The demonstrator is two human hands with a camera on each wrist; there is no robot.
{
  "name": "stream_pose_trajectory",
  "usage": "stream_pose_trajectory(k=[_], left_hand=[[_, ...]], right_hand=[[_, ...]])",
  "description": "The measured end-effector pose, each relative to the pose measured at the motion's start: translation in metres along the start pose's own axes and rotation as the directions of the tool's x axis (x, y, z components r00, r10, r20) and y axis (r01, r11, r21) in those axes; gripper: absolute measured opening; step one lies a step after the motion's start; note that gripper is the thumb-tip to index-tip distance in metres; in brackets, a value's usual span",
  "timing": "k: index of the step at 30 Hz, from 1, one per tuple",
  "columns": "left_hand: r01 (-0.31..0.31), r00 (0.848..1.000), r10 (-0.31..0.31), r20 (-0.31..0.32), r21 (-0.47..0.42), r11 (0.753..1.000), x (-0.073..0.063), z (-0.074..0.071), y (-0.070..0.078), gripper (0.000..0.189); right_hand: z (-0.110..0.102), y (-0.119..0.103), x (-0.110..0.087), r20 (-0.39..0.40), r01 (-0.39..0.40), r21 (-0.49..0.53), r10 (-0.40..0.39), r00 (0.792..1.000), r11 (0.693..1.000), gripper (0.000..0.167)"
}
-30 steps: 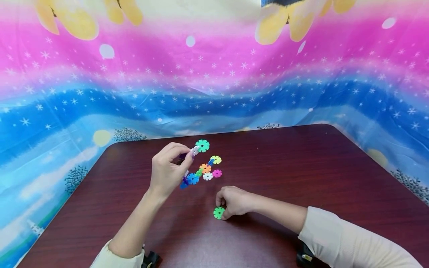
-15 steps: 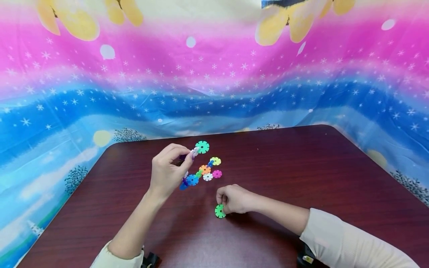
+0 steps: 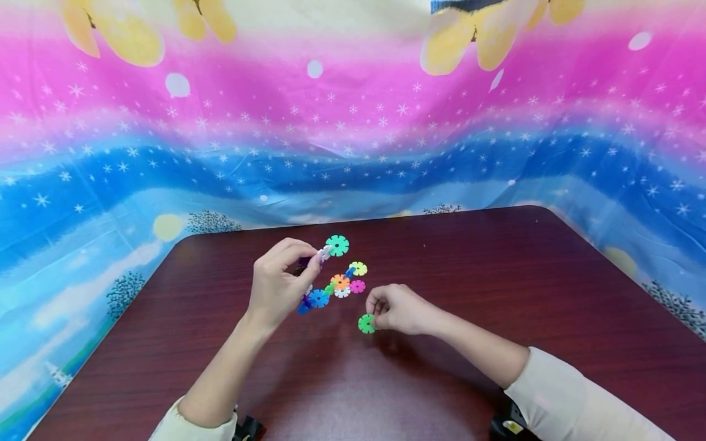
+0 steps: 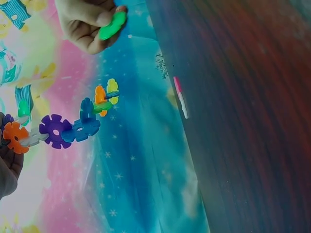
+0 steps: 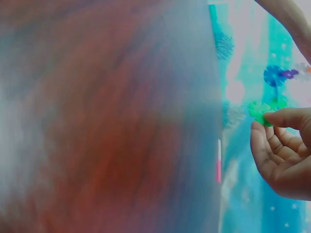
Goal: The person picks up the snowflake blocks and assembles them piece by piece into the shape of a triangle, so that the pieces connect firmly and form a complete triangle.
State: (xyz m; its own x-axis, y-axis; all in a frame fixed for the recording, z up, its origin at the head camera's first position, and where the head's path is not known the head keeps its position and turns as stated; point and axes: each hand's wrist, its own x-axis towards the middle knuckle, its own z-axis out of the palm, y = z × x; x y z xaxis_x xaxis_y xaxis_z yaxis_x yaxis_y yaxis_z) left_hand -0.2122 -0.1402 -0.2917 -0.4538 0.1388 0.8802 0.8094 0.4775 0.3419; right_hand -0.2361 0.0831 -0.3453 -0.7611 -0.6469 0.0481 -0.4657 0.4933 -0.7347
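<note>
My left hand [image 3: 280, 282] pinches a linked chain of notched plastic snowflake discs in the air. A teal-green disc [image 3: 337, 245] sticks up at one end, beside a white disc. An orange disc [image 4: 16, 137], a purple disc [image 4: 57, 131], blue discs [image 4: 81, 129] and a yellow disc [image 4: 112, 91] show along the chain in the left wrist view. Lower and to the right, my right hand [image 3: 405, 309] pinches a loose bright green disc [image 3: 366, 323] between thumb and fingers, apart from the chain. In the right wrist view that green disc [image 5: 261, 112] overlaps the chain's lower part.
On the dark red-brown table [image 3: 496, 275] lie a white disc [image 3: 342, 293] and a pink disc [image 3: 358, 286], side by side behind the chain. A patterned cloth [image 3: 353, 122] hangs around the table's far and side edges.
My right hand has raised the green disc and carried it slightly right and away from me, closer to the chain. The left hand and chain have shifted only slightly.
</note>
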Motion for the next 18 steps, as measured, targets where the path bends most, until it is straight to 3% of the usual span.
stream_pose_trajectory(k=[9, 18], left_hand=[[-0.032, 0.997, 0.034, 0.072, -0.027, 0.999, -0.003, 0.003, 0.003, 0.011], [-0.001, 0.980, 0.016, 0.197, -0.079, 0.997, -0.005, 0.007, 0.010, 0.008]], right_hand=[[-0.020, -0.005, -0.014, -0.172, -0.001, 0.133, 0.024, 0.985, 0.991, 0.009], [-0.034, -0.016, -0.031, -0.341, 0.068, 0.304, 0.042, 0.939, 0.950, 0.011]])
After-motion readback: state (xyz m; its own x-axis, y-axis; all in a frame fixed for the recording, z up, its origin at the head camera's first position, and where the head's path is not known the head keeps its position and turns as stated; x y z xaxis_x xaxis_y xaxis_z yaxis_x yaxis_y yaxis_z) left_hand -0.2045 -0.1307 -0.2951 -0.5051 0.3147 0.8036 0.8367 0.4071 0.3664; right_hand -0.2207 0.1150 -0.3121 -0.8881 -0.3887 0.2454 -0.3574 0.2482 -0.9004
